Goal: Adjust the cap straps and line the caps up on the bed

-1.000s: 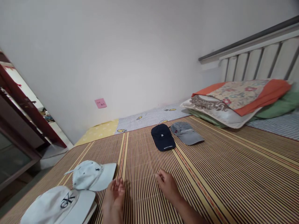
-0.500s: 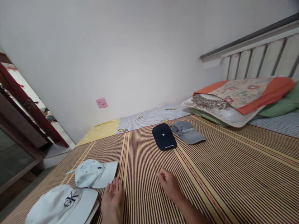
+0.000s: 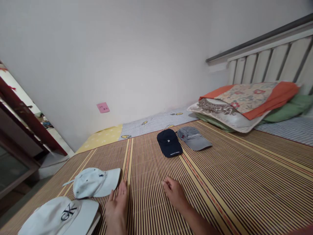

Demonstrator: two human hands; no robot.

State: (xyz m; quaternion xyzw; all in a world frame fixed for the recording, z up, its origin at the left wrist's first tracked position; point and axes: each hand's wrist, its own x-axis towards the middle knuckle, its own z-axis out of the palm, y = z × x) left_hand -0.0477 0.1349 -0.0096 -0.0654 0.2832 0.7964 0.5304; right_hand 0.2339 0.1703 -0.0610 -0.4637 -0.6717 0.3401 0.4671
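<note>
Our left grip [image 3: 116,206] is released, fingers extended, just beside the pale cap [image 3: 89,183]. The lettered white cap [image 3: 53,217] lies to its left. Our right grip [image 3: 174,192] is clenched; beyond it, the navy cap [image 3: 168,143] and gray cap [image 3: 194,138] lie on the striped mat [image 3: 244,186].

Left hand [image 3: 116,206] turned, fingers [image 3: 123,188] straighter

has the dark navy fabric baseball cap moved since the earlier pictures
No, the navy cap has kept its place against the brown-and-tan striped woven mat.
</note>
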